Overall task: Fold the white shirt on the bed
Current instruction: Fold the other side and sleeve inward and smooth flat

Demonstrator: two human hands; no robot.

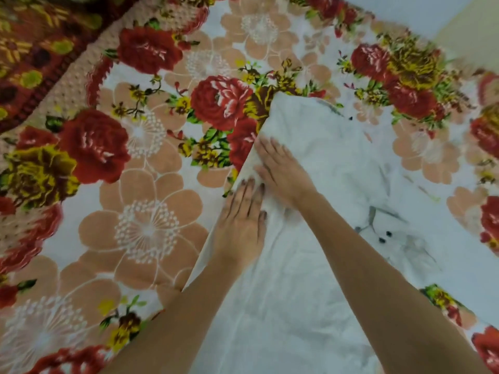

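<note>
The white shirt (318, 163) lies spread on the flowered bed cover (135, 201), reaching from the bottom middle up to a folded corner near the centre. Faint grey print and small dark buttons show on its right part. My left hand (240, 225) lies flat, fingers apart, on the shirt's left edge. My right hand (280, 171) presses flat on the cloth just above it, fingers stretched along the same folded edge. Neither hand holds anything.
The bed cover, with red roses and peach flowers, fills most of the view. A darker red patterned blanket (35, 49) lies at the top left. A pale wall or floor (475, 22) shows past the bed's top right edge.
</note>
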